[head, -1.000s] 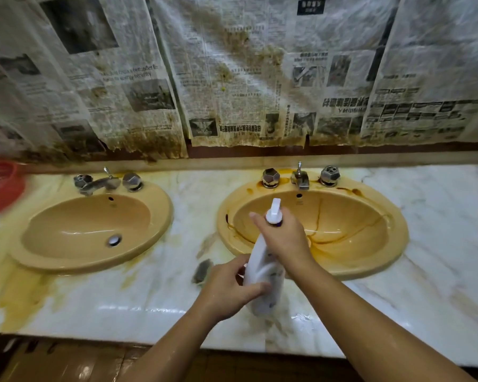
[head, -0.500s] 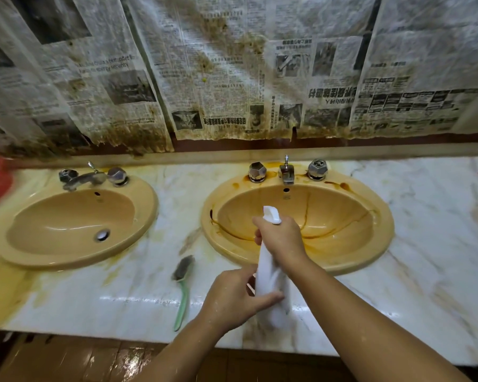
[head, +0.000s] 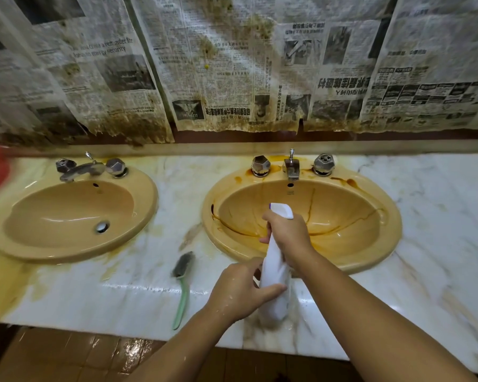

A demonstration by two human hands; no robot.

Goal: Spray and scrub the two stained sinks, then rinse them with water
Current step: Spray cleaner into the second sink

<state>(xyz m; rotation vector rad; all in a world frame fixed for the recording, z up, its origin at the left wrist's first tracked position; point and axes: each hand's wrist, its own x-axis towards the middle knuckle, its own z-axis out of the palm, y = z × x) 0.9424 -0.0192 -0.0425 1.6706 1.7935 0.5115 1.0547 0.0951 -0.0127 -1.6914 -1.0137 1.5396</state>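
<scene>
Nearest, at the table's point(head: 94, 293) front edge, both hands are closed on the white spray bottle point(head: 273, 271): the left hand point(head: 240, 292) grips its lower body, the right hand point(head: 287, 232) wraps the neck under the nozzle; the bottle is upright just before the right sink point(head: 384, 244), its nozzle over the near rim; whether its base touches the table I cannot tell. The green-handled brush point(head: 183, 299) lies untouched to the left; the right sink's bowl carries brown streaks, so spraying looks barely begun there, with scrubbing and rinsing left; the left sink point(head: 146, 205) shows a plainer bowl, though yellow stains ring it; neither right tap point(head: 291, 168) nor left tap point(head: 80, 169) visibly runs.
</scene>
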